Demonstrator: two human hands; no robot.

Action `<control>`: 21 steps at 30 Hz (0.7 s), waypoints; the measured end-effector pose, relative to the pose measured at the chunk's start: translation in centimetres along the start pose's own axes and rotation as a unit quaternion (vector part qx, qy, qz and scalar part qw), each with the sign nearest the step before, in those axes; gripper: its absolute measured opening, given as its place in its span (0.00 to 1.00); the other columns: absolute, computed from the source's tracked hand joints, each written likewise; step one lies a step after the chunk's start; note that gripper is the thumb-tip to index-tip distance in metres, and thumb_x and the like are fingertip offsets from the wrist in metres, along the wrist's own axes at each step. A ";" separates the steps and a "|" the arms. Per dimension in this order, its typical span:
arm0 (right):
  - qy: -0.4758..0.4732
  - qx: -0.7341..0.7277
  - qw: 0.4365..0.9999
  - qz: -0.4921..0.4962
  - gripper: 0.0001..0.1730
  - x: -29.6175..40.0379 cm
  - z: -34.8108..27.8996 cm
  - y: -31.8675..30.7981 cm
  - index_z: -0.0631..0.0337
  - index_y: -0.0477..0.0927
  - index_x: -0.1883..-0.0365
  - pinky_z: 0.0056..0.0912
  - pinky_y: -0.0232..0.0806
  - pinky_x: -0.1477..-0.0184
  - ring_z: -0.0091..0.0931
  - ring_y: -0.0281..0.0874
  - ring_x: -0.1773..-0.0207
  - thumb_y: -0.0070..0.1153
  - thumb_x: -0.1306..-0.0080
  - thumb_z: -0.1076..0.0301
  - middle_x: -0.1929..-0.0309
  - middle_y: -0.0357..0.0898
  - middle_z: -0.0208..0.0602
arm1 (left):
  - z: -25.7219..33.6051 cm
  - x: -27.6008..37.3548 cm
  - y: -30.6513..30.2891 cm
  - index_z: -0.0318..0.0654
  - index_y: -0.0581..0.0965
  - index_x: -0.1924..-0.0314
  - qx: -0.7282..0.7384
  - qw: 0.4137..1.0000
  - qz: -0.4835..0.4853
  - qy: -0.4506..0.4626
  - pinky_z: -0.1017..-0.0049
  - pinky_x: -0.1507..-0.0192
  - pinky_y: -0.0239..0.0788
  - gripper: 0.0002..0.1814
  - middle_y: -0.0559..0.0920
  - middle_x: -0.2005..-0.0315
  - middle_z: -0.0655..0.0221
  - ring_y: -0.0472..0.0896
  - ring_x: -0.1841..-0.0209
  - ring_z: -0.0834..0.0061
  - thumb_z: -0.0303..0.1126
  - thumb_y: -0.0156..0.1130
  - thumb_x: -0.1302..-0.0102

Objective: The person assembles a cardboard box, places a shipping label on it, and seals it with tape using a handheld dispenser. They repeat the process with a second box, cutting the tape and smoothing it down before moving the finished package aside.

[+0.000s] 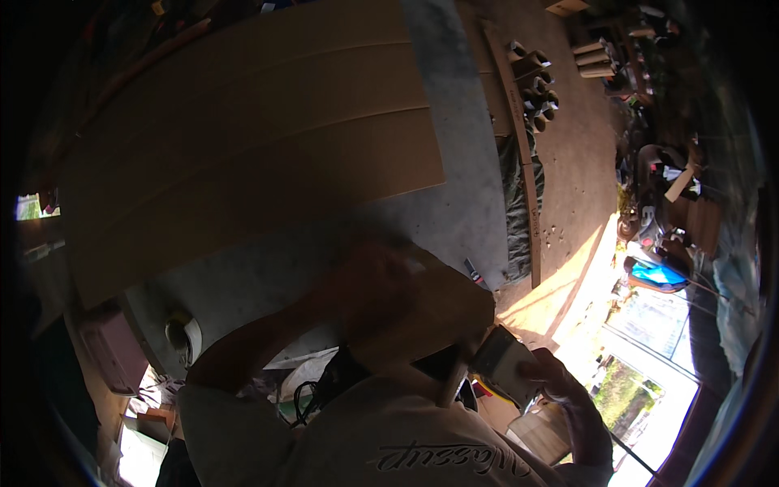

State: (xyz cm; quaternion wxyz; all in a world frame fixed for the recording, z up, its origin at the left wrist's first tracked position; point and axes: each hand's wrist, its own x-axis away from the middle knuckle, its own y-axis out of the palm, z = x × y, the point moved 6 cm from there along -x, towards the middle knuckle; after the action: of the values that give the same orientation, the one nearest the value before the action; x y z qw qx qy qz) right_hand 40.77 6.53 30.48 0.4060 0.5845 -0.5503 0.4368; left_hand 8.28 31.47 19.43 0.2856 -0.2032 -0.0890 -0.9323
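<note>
My left hand (380, 283) is dark and blurred over a piece of brown cardboard (450, 298) near my body; whether it grips anything is hidden in shadow. At the lower right, my right hand (551, 380) grips a flat rectangular object (502, 362) with a grey face, the thumb lying across it. Its exact kind is not clear. A large creased cardboard sheet (304, 103) lies across the grey tabletop (447, 219). Close to the table's right edge lies a small dark and red tool (475, 274), perhaps a cutter.
A tape-like roll (182, 338) stands at left, beside a pinkish plastic bin (115, 347). Beyond the table's right side are a long strip (523, 158) bearing writing, dark crumpled fabric (517, 207) and several cardboard tubes (538, 91). Bright sunlight enters at lower right.
</note>
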 end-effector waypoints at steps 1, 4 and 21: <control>0.011 -0.010 1.000 0.018 0.23 0.1 0.6 -0.3 0.72 0.84 0.54 0.27 0.74 0.62 0.23 0.82 0.65 0.67 0.35 0.58 0.66 0.85 0.35 | -0.2 0.1 0.4 0.40 0.89 0.62 -0.021 1.000 -0.004 -0.003 0.64 0.59 0.79 0.13 0.89 0.69 0.60 0.88 0.66 0.68 0.41 0.69 0.35; 0.021 -0.021 0.999 0.037 0.23 -0.1 1.2 -0.5 0.72 0.84 0.54 0.27 0.73 0.62 0.22 0.82 0.65 0.68 0.36 0.58 0.66 0.85 0.34 | -0.3 0.1 1.3 0.40 0.89 0.60 -0.076 0.997 -0.011 -0.004 0.61 0.57 0.79 0.16 0.88 0.68 0.56 0.88 0.65 0.60 0.45 0.68 0.35; -0.065 0.098 0.992 -0.051 0.29 -2.2 -7.3 4.8 0.71 0.85 0.50 0.34 0.78 0.57 0.25 0.86 0.60 0.62 0.27 0.47 0.62 0.88 0.38 | -17.0 -0.2 1.0 0.32 0.75 0.38 -0.589 0.740 0.216 0.242 0.48 0.32 0.64 0.33 0.74 0.38 0.42 0.73 0.34 0.44 0.40 0.73 0.41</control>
State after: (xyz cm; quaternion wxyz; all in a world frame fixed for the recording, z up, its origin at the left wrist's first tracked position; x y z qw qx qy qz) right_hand 35.53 13.84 30.45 0.3319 0.6758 -0.4995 0.4286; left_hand 3.46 25.93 4.02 0.3149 -0.1118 0.5963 -0.7299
